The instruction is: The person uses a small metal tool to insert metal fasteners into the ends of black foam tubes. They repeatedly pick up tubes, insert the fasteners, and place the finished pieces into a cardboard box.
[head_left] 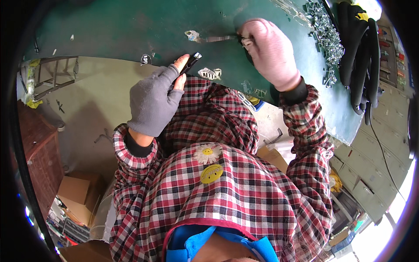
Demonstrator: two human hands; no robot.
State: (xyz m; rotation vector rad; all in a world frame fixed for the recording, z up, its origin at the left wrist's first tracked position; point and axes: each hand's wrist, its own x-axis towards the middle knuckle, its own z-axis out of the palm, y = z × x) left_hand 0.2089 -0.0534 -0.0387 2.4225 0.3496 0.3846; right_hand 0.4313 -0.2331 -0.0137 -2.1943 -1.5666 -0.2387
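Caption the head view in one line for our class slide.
At a green table, the gloved left hand holds a black rod; metal parts lie beside the gloved right hand.

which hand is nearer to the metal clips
Right. The right hand is above the table, just left of the metal clips; the left hand is much farther left, by the table's near edge, holding a black stick.

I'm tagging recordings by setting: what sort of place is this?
Probably a small workshop. A worn green bench bears a pile of small metal parts, a bunch of black tubes lies at its right end, and drawers stand beyond.
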